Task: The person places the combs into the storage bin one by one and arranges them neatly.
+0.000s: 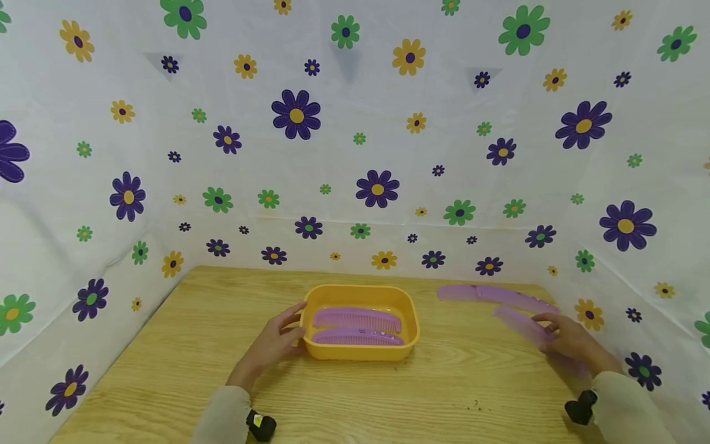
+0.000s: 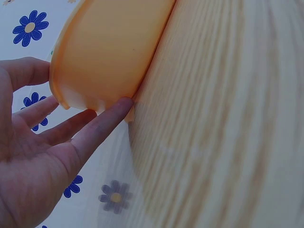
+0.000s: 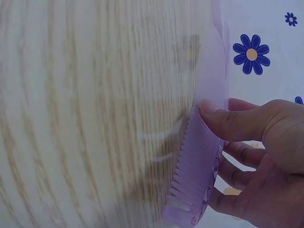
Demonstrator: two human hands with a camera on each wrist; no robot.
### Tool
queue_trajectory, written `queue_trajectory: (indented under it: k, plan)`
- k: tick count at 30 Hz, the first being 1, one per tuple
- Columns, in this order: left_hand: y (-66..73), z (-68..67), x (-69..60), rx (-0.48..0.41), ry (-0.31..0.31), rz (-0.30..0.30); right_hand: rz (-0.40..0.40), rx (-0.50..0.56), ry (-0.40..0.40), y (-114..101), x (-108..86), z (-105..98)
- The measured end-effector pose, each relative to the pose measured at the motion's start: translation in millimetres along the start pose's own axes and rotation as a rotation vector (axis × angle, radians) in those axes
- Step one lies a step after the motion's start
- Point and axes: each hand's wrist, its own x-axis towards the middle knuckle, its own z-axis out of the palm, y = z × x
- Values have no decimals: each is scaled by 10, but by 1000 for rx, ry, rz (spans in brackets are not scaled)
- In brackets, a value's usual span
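My right hand [image 1: 568,336] pinches a translucent purple comb [image 3: 202,128] between thumb and fingers at the right side of the table; the comb looks blurred in the head view. Its teeth face the table side in the right wrist view. A yellow plastic basin [image 1: 360,353] stands at the middle of the table. Inside lie two purple combs, one comb [image 1: 355,317] behind the other comb [image 1: 355,336], teeth toward me. With fingers spread and fairly straight, my left hand [image 1: 275,338] touches the basin's left end from outside. Whether the held comb touches the table, I cannot tell.
More purple combs [image 1: 516,298] lie in a row along the back right of the wooden table [image 1: 222,320]. A white flower-patterned sheet [image 1: 355,160] encloses the back and both sides. Small dark specks [image 1: 478,406] mark the front right of the tabletop.
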Motion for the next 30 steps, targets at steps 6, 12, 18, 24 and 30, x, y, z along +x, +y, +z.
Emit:
queue_trajectory:
  k: [6,12,18,24,30]
  plan:
    - [2,-8,5,-8,-5,2,32,25,11,-17,15,9]
    - [-9,-12,0,-11,-17,7,51,32,9,-25,27,0]
    - [-19,-12,4,-10,-15,6,-13,12,26,-31,-5,-52]
    - [-17,-5,5,-3,3,-4,-85,21,27,-29,-36,-97]
    - [-13,-5,3,-7,1,-2,-100,35,10,-69,-30,-117]
